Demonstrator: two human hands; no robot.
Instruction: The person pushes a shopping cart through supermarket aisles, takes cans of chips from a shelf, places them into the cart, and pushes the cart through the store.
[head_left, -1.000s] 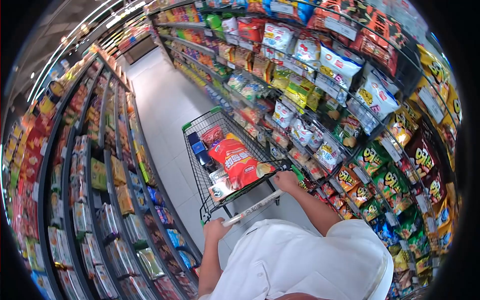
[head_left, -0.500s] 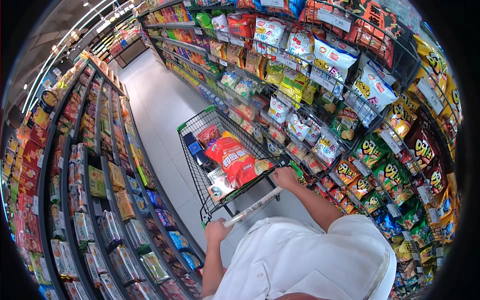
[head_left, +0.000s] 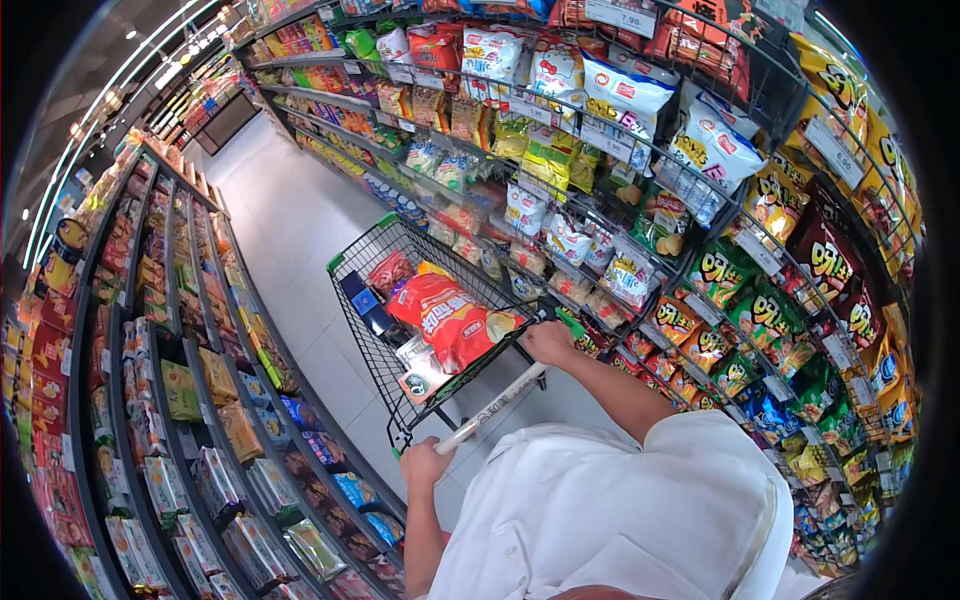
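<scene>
Both of my hands are closed round the white handle bar (head_left: 500, 405) of a shopping cart (head_left: 352, 300). My left hand (head_left: 426, 463) grips its left end, and my right hand (head_left: 550, 343) wraps round the right end beside the cart's green corner piece. In the wire basket lies a large red snack bag (head_left: 455, 325). Around it are a dark blue box (head_left: 368, 305), a smaller red packet (head_left: 388, 270) and a white box with a dark round mark (head_left: 418, 382). What lies under the big bag is hidden.
Shelves of boxed and packaged goods (head_left: 180, 390) line the left side. Close on the right rises a wire rack of snack bags (head_left: 625, 95) with price tags. The tiled aisle floor (head_left: 275, 190) runs ahead to a dark display unit (head_left: 222, 125).
The cart, my hands and the shelves appear shifted slightly left in view. Both hands keep their hold on the handle, and the basket's contents look the same.
</scene>
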